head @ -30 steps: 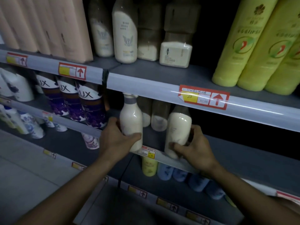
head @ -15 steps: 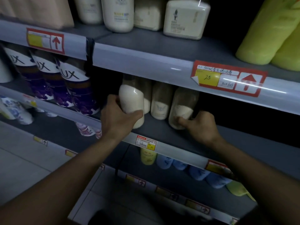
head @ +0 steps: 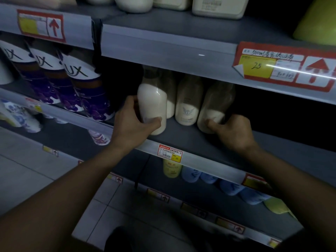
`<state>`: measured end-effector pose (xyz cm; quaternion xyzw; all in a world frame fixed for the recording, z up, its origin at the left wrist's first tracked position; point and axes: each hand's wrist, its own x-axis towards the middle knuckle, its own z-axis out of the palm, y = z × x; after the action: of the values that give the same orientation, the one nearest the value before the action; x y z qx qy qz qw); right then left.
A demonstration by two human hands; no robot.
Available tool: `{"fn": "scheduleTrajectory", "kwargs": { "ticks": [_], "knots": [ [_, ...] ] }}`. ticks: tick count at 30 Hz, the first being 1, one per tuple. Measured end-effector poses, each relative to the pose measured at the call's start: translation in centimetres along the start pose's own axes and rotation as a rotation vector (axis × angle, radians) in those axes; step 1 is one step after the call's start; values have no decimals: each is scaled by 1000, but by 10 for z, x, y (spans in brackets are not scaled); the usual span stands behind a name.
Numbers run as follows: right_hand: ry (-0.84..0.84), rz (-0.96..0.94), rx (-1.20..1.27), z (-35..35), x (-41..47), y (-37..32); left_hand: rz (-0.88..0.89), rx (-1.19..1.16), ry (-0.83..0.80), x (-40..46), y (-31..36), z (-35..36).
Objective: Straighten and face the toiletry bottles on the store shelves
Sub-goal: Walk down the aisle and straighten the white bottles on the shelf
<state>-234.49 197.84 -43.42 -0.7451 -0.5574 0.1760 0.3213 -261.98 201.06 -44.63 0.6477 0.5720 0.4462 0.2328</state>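
Note:
Several cream bottles stand on the grey middle shelf (head: 189, 140). My left hand (head: 132, 124) is wrapped around the lower body of the front-left cream bottle (head: 152, 104), which stands upright near the shelf's front edge. My right hand (head: 232, 131) grips the base of the right cream bottle (head: 214, 108), which leans left and sits further back. Between them stands a third cream bottle (head: 189, 104) with a faint winged logo facing me. Another cream bottle (head: 170, 99) is partly hidden behind the left one.
Purple LUX bottles (head: 80, 91) stand left on the same level. The upper shelf rail (head: 163, 51) overhangs the bottle tops and carries a red price tag (head: 283, 68). The lower shelf holds yellow (head: 171, 169) and blue bottles (head: 231, 186). To the right of my right hand lies dark shelf space.
The view has moved closer and lower. The right bottle went from the shelf's front edge to further back beside the middle bottle. My left hand keeps its grip on the left bottle.

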Motion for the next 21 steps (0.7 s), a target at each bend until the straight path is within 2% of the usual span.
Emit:
{"fn": "scheduleTrajectory", "kwargs": {
  "ticks": [21],
  "knots": [
    [-19,-16,-64,3,6,0,-12,-5,-67,2,0,-1]
  ]
}}
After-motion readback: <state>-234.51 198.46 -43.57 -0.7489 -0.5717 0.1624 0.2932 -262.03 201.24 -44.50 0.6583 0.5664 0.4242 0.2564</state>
